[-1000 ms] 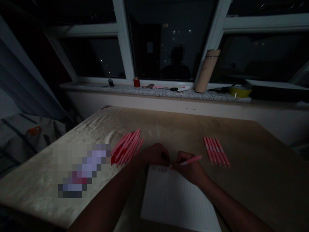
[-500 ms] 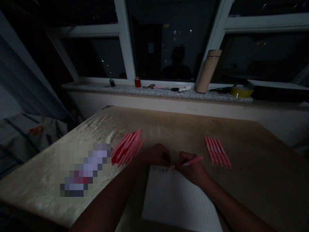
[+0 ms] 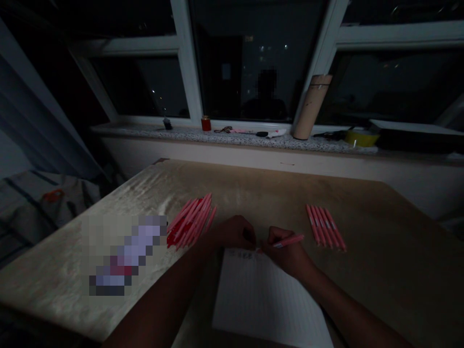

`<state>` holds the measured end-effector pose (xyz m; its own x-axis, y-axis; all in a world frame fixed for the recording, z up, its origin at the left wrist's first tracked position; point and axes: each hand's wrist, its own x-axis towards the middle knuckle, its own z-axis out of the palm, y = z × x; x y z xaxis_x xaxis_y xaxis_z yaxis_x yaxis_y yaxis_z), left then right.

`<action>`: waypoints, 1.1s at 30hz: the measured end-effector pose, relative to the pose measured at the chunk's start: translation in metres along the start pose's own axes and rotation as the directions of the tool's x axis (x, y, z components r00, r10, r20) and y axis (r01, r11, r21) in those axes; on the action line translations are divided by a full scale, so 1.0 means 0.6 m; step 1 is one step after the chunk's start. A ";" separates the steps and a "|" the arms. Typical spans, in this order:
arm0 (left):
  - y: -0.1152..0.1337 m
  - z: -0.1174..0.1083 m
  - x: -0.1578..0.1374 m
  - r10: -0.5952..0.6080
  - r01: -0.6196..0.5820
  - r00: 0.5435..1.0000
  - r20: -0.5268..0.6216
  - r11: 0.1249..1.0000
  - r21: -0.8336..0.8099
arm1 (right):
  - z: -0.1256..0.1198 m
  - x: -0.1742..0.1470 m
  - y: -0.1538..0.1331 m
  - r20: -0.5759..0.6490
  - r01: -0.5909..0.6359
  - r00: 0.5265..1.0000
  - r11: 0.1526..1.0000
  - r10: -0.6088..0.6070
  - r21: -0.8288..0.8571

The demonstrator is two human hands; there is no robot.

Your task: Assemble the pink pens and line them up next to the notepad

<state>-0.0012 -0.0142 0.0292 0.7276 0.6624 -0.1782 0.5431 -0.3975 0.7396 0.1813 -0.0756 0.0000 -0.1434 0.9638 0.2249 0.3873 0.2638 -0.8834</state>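
Note:
My right hand is closed around a pink pen, its barrel slanting up to the right, with the fingers at the top edge of a lined sheet of paper. Dark handwriting shows on the sheet's top line. Just left of it, my left hand has its fingers curled together against the paper's upper edge; whether anything is in them is hidden. Between the two hands shows a small pale and reddish spot, too small to name.
A heap of pink pens lies left of my left hand, and several more pink pens lie side by side to the right. A blurred-out object is on the table's left. The windowsill carries a red jar, a cardboard tube and yellow tape.
My right hand has shifted very slightly at the paper's top line, and the writing beside it shows a little darker. The view has drifted marginally; the left hand stays in place.

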 end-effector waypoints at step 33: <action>0.000 0.001 0.001 0.026 -0.026 0.999 -0.023 1.000 0.007 | 0.004 0.000 -0.001 0.085 0.001 0.996 1.000 0.001 -0.023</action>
<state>-0.0007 -0.0143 0.0287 0.7314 0.6666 -0.1439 0.5272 -0.4187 0.7395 0.1791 -0.0760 -0.0003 -0.2203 0.9572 0.1879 0.4084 0.2655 -0.8733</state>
